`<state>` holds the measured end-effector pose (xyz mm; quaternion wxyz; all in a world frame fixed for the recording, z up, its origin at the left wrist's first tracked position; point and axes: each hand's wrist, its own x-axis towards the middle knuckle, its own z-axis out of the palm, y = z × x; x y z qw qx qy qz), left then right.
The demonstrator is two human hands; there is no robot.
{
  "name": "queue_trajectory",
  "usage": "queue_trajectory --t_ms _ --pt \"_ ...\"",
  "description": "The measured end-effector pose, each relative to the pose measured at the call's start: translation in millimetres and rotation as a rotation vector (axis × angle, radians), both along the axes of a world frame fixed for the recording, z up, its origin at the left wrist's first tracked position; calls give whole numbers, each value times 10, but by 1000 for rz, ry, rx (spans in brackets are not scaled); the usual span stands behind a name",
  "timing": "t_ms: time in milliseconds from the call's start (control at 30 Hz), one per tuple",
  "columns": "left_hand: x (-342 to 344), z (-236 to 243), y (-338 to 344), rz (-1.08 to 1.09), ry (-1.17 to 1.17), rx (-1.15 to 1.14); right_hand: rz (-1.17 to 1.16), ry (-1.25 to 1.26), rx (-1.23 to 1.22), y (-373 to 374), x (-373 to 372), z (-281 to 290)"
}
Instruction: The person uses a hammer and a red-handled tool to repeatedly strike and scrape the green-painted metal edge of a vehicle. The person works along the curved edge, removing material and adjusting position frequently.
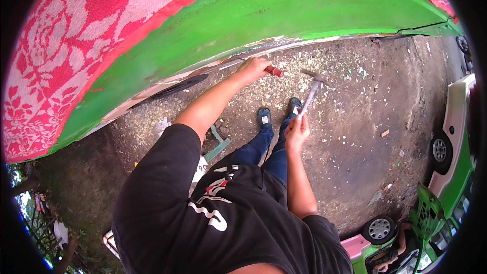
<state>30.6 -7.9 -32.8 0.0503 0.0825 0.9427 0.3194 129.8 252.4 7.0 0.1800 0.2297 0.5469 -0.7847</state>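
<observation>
Head view: left hand (252, 70) is holding a red-handled tool (274, 71), grip clamped around it; handle end is sticking out on the right of the fist, thin shaft is pointing left toward the lower edge of the green panel (238, 18). Can't tell if the tip is touching. Right hand (297, 133) is gripping a hammer (314, 90) low on its pale handle, grip closed around it; the head is hanging over the ground (355, 172), just right of the red handle end and apart from it.

Floral cloth (66, 35), red and white, is covering the upper side of the panel. Pale chips (350, 66) are lying scattered on the ground below its edge, thickest near the tools. Dark shoes (264, 119) are standing among them. A green bracket-like part (217, 145) is lying left of the legs, partly hidden by the wearer; a small tan block (384, 133) is lying out to the right.

Container-wise: pink-and-green car bodywork (354, 247) is sitting lower right, green door (427, 210) swinging wide. A co-worker's arm (402, 238) is showing at the dark opening; the rest inside is too dim to read. A wheel (379, 229) is sitting in its arch.
</observation>
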Motion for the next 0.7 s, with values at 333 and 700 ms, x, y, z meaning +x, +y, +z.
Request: queue_trajectory --t_ms 333,700 --pt "-103 6 61 27 -53 -9 251 124 342 20 8 -87" --pt "-74 -27 5 58 -4 4 176 -8 125 7 -64 -64"
